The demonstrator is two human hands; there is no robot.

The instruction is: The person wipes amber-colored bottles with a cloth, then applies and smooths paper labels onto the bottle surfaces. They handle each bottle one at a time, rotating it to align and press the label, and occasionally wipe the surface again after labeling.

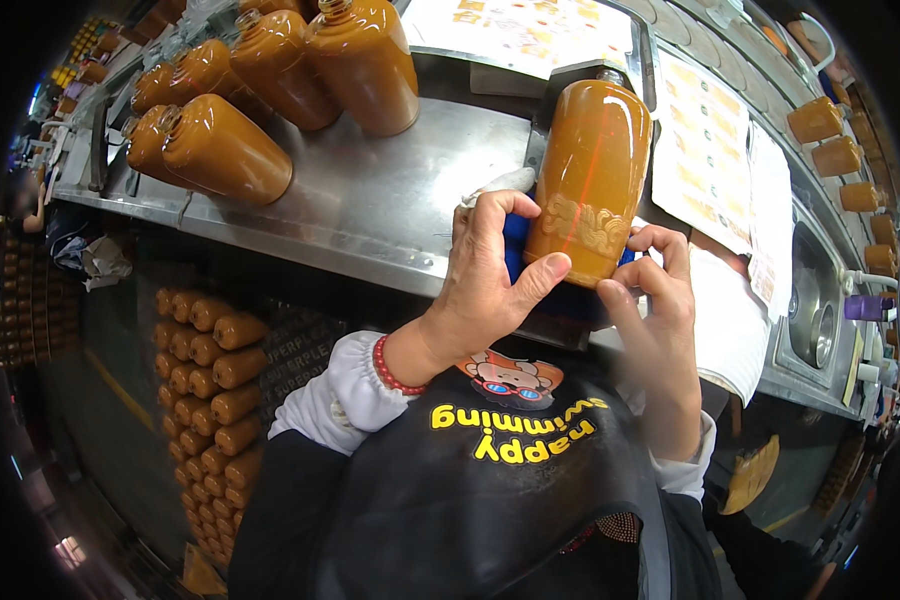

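Note:
A glossy brown bottle (592,150) lies tilted in front of me, its neck pointing away, over a blue support (516,240). A raised pattern runs round it near the base, and a thin red line of light falls along its side. My left hand (485,265) is at the lower left of the bottle, thumb tip against it and index finger bent at its edge; the other fingers are partly hidden. At the lower right corner, my right hand (660,285) has its fingers curled and its thumb by the base, closed about the bottle's edge.
Several brown bottles (365,70) stand on the metal worktop (390,200) at the left. Printed sheets (705,150) lie at the back and right. A white cloth (725,320) hangs near a metal sink (815,300). Stacked bottles (215,400) fill the floor at lower left.

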